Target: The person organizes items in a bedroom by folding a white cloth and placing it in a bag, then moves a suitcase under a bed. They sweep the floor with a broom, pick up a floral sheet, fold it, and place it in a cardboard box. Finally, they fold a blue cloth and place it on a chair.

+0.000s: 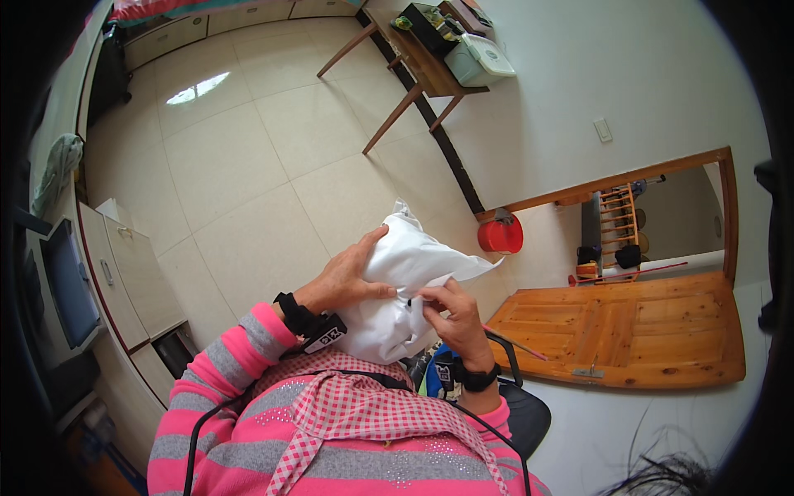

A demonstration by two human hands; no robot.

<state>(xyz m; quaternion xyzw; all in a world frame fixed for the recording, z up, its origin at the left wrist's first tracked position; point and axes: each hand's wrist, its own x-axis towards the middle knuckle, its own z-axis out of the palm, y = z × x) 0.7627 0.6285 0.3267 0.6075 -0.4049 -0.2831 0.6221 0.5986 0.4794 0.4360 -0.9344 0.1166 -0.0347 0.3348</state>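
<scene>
A crumpled white bag [412, 254], which looks like plastic, is held in front of my chest above the floor. My left hand [347, 279] lies along its left side, with the thumb pressed on the front and the fingers over the upper edge. My right hand [456, 310] pinches a fold at the bag's right side between thumb and fingers. A small dark spot shows on the bag beside my right fingertips. The bag's contents are hidden. Both wrists wear black straps with tags bearing printed codes.
Ahead, a wooden table [428, 71] against the wall carries a lidded plastic box [477, 62] and a black bin [428, 31]. A red bucket [500, 235] stands by the doorway. An open wooden door [620, 332] is at right. Cabinets [133, 273] and a monitor [69, 282] line the left.
</scene>
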